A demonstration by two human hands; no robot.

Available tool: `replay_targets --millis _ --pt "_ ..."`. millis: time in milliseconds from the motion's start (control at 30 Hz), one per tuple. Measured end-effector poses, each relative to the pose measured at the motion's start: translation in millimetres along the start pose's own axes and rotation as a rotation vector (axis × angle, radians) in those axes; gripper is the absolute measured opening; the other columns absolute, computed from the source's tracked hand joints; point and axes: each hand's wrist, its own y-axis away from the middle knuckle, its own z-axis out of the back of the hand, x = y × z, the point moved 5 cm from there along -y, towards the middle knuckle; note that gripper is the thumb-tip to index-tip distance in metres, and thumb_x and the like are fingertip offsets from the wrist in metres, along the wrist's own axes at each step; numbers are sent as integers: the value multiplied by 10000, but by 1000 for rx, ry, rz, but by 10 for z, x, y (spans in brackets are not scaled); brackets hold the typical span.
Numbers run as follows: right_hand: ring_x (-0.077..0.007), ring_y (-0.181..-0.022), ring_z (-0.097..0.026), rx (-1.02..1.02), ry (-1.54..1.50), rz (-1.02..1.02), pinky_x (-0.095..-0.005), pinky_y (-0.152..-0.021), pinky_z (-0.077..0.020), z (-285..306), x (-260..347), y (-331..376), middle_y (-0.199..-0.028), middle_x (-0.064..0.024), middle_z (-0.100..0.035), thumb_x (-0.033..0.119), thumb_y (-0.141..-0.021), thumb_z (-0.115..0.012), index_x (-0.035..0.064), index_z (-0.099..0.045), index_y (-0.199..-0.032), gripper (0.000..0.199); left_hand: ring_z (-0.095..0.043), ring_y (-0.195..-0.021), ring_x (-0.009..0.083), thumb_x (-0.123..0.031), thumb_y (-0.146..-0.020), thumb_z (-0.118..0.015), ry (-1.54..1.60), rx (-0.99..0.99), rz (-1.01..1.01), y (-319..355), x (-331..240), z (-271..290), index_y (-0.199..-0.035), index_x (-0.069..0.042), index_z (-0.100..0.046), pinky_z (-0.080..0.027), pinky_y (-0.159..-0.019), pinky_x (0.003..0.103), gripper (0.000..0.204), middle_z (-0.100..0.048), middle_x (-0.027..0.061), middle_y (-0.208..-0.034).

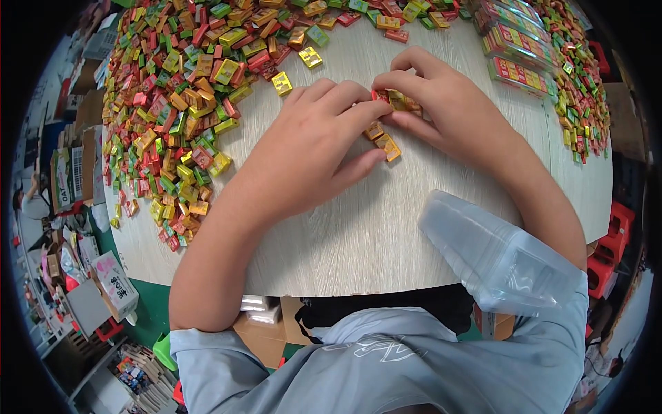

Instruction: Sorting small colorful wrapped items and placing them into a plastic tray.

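Note:
My left hand arches over a short line of small wrapped candies. Its index fingertip touches the upper ones, and the thumb lies beside an orange wrapped candy. Opposite it, my right hand curls its fingers and thumb around a few red and yellow wrapped candies. The two hands nearly meet at this small group, and the fingers hide part of it. Two loose yellow candies lie beyond my left hand.
A large heap of colourful wrapped candies covers the table's left and far side. Filled clear packs are lined up at the far right, beside another heap. Nested clear plastic boxes lie by my right forearm, over the table edge.

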Motion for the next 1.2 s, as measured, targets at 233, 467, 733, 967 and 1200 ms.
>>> replay_targets --millis 233,467,733,967,1200 --pt "-342 -985 -653 0 38 14 -423 -848 -542 32 -10 -2 -1092 -136 -618 197 -909 -773 52 -672 -1190 332 -578 -1215 347 -203 -905 -767 -390 -108 76 -12 211 286 -1349 -101 -653 -421 -1075 472 470 -645 117 -1315" --pt "-350 -1024 -638 -11 36 48 -433 -875 -529 43 -68 -33 -1084 -139 -627 215 -906 -770 27 -664 -1144 321 -471 -1375 332 -404 -965 -697 -749 -174 196 -118 359 79 -1471 -63 -570 -287 -1189 499 624 -576 104 -1502" --pt "-343 -1042 -632 -49 66 8 -441 -891 -519 136 -245 59 -1091 -139 -624 216 -913 -765 41 -665 -1162 320 -492 -1367 313 -344 -960 -707 -537 -50 99 -162 173 15 -1435 -48 -603 -336 -1162 474 569 -581 72 -1514" --pt "-337 -1076 -624 -55 40 49 -455 -927 -511 90 -189 -10 -1095 -135 -629 269 -941 -753 41 -682 -1140 311 -559 -1279 347 -134 -968 -647 -291 0 -67 -152 95 40 -1367 -31 -646 -398 -1128 484 412 -639 87 -1441" --pt "-331 -1037 -639 -55 95 90 -433 -872 -533 84 -192 21 -1136 -129 -616 209 -922 -773 50 -669 -1191 329 -595 -1197 354 -98 -952 -656 -121 13 -74 -132 69 33 -1336 -43 -663 -447 -1071 467 388 -650 119 -1398"
